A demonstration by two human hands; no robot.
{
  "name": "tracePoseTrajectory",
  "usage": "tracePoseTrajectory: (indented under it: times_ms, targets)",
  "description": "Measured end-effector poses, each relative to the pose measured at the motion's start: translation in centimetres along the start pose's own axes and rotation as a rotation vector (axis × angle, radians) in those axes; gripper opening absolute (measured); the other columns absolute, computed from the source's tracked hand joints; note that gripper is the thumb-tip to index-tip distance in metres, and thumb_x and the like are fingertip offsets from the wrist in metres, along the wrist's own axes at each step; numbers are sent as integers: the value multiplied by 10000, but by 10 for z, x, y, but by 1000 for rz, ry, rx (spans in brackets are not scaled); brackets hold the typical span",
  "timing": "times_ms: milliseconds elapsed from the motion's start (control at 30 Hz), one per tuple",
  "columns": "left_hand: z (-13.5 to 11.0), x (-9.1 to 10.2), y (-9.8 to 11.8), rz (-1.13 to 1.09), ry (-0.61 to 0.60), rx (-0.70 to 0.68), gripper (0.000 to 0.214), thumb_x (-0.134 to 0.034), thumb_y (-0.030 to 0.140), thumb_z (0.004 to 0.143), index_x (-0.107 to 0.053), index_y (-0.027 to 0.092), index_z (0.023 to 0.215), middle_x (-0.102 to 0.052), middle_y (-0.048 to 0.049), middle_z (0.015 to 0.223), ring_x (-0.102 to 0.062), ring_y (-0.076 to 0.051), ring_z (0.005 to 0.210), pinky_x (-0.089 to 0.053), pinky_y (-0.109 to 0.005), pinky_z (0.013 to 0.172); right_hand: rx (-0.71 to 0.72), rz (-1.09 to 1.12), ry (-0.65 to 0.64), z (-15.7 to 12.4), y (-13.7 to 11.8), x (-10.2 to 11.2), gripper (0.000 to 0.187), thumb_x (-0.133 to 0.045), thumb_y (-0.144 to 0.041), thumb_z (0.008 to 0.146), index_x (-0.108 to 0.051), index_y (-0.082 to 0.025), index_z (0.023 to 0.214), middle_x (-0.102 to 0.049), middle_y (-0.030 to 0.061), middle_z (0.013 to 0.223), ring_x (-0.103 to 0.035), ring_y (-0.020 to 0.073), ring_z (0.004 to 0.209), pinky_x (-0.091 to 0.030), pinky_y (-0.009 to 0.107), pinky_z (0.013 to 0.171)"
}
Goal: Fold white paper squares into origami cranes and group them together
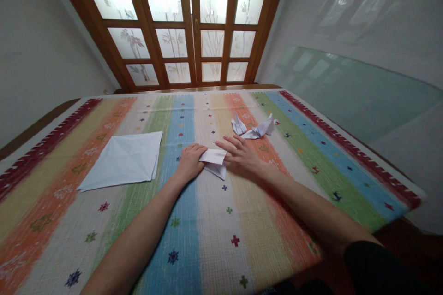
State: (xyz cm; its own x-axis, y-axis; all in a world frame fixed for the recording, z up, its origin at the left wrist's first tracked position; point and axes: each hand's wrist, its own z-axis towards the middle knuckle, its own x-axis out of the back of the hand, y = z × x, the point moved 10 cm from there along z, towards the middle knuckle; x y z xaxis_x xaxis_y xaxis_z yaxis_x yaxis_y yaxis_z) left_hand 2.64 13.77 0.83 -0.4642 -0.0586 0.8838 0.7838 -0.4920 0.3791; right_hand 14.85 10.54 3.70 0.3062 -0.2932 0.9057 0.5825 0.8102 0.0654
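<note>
A small folded white paper lies on the striped tablecloth in the middle of the table. My left hand is curled against the paper's left edge, fingers bent and pressing on it. From the other side my right hand lies over the paper's right part with its fingers stretched out flat and spread.
A stack of flat white paper sheets lies to the left. Two finished folded paper figures sit beyond my right hand. Wooden glazed doors stand behind the table; a wall runs along the right.
</note>
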Motion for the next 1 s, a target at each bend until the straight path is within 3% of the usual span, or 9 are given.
tracePoseTrajectory:
  times_ms: [133, 233, 333, 433, 567, 733, 867, 1000]
  targets:
    - [-2, 2, 3, 8, 19, -12, 417, -591, 239, 815, -567, 204, 1229, -629, -102, 1261, -537, -272, 1204, -348, -473, 1041, 93, -63, -53, 11, 7, -2, 272, -517, -202, 943, -619, -299, 1176, -579, -24, 1366, -424, 200, 1346, -323, 468, 1115]
    - [-7, 22, 2, 64, 184, 54, 541, -637, 306, 802, -489, 168, 1303, -572, -152, 1316, -503, -307, 1226, -333, -499, 1043, 140, -111, -4, 12, -4, 2, 263, -468, -167, 958, -634, -256, 1141, -614, 1, 1325, -470, 191, 1316, -338, 471, 1107]
    - [-16, 42, 3, 84, 340, 82, 398, -613, 307, 833, -548, 158, 1196, -599, -161, 1252, -524, -303, 1169, -373, -477, 997, 121, -154, 64, 7, -23, 5, 274, -459, -97, 930, -673, -236, 1030, -608, 15, 1329, -460, 204, 1328, -271, 504, 1144]
    - [-20, 37, 15, 5, 239, -68, 172, -514, 198, 870, -624, 188, 1002, -680, -100, 1068, -584, -251, 1041, -425, -427, 927, 36, -148, 93, 2, -37, 5, 248, -504, -86, 891, -703, -216, 963, -595, 57, 1336, -429, 258, 1349, -168, 560, 1174]
    - [-30, 22, 29, -206, -5, -272, 281, -423, 70, 816, -666, 196, 881, -709, -45, 926, -624, -183, 907, -470, -361, 868, -40, -140, 52, 2, -48, 0, 249, -540, -80, 851, -727, -190, 976, -622, 112, 1267, -437, 308, 1332, -105, 591, 1180]
    - [-36, 25, 36, -129, 5, -333, 246, -475, 164, 839, -710, 200, 904, -703, -67, 992, -615, -212, 958, -457, -398, 897, -71, -131, -4, 8, -53, -4, 256, -537, -88, 844, -735, -180, 978, -629, 130, 1228, -433, 333, 1323, -138, 633, 1161]
    - [-33, 12, 40, -25, -25, -359, 195, -571, 328, 878, -706, 194, 837, -685, -64, 843, -618, -205, 852, -471, -352, 794, -119, -71, -30, 11, -50, -4, 240, -552, -107, 848, -733, -191, 980, -610, 128, 1239, -423, 359, 1320, -133, 688, 1138]
    - [-32, 8, 37, -2, -2, -366, 212, -534, 284, 913, -683, 189, 797, -690, -55, 860, -612, -188, 835, -456, -329, 777, -109, -75, -83, 15, -42, 5, 205, -565, -114, 866, -728, -219, 931, -619, 97, 1213, -483, 323, 1255, -155, 673, 1148]
